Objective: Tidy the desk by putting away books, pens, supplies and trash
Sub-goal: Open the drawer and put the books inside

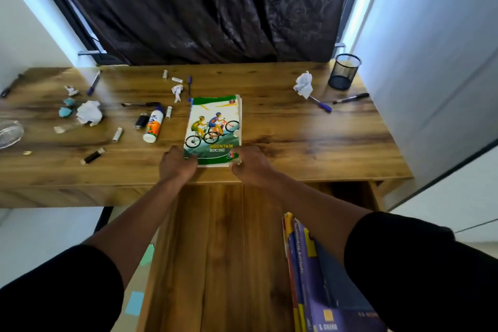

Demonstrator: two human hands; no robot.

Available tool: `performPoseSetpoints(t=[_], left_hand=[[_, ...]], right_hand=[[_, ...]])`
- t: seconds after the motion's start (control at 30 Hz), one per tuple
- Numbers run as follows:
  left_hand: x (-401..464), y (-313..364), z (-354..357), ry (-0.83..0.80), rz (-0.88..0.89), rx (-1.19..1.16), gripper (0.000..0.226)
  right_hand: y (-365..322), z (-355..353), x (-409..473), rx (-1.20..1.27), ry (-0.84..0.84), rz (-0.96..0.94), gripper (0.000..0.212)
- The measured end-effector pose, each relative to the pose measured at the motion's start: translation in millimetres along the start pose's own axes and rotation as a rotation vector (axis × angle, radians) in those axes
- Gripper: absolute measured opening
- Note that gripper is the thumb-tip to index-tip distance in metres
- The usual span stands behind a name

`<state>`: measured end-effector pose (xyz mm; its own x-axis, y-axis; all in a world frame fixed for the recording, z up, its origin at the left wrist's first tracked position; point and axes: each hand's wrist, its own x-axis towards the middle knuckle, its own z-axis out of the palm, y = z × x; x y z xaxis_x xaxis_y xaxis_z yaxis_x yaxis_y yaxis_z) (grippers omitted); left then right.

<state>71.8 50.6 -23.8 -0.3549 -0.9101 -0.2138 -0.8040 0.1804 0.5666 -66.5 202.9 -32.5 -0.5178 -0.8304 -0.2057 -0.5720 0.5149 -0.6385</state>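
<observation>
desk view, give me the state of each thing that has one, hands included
Mountain Biking book: closed, flat on the desk, gripped at both near corners
left hand: gripping the book's near left corner
right hand: gripping the book's near right corner
mesh pen holder: upright, seems empty
glue bottle: lying on its side, capped
paper ball: crumpled, loose on the desk
purple pen: lying flat, partly under a crumpled paper

Dark curtain (pixel 204 8) behind, glass ashtray (pixel 9 133) far left
</observation>
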Motion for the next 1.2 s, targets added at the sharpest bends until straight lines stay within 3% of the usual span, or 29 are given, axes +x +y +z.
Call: performPoseSetpoints(t=[0.2,0.3,0.4,0.53,0.7,0.83,0.97,1.13,1.2], left_hand=[[37.0,-4.7,-3.6,-0.09,-0.188,-0.198,0.044],[46.5,-6.9,-3.2,-0.177,-0.275,-0.447,0.041],[50.1,-6.7,-3.9,-0.278,-0.269,-0.513,0.028],[47.7,-2.0,-6.8,-0.46,-0.315,-0.799,0.032],[35.7,-3.4,-10.7,-0.467,-0.267,-1.0,0.04],[7.3,-16.7,-16.9,-0.469,-0.216,-1.061,0.057],[-38.9,-34.9,-18.2,-0.517,-0.13,-1.082,0.064],[-93.1,-63.8,-13.9,-0.499,0.015,-0.983,0.064],[-108.0,-77.1,-11.8,-0.492,0.115,-0.873,0.069]], right_hand=[[-11.0,7.1,38.9,0.101,0.071,0.211,0.054],[-10.1,7.1,48.0,0.118,0.116,0.286,0.049],[-6.7,6.5,53.4,0.097,0.136,0.333,0.049],[-7.9,5.0,56.8,0.14,0.133,0.396,0.051],[-11.7,-4.2,53.4,0.274,0.102,0.469,0.056],[-8.1,-8.9,41.1,0.596,0.146,0.473,0.058],[1.9,-13.3,17.5,1.039,0.116,0.505,0.043],[13.6,-15.2,-41.4,1.14,0.143,0.444,0.019],[20.2,-9.4,-65.9,1.167,0.096,0.436,0.019]])
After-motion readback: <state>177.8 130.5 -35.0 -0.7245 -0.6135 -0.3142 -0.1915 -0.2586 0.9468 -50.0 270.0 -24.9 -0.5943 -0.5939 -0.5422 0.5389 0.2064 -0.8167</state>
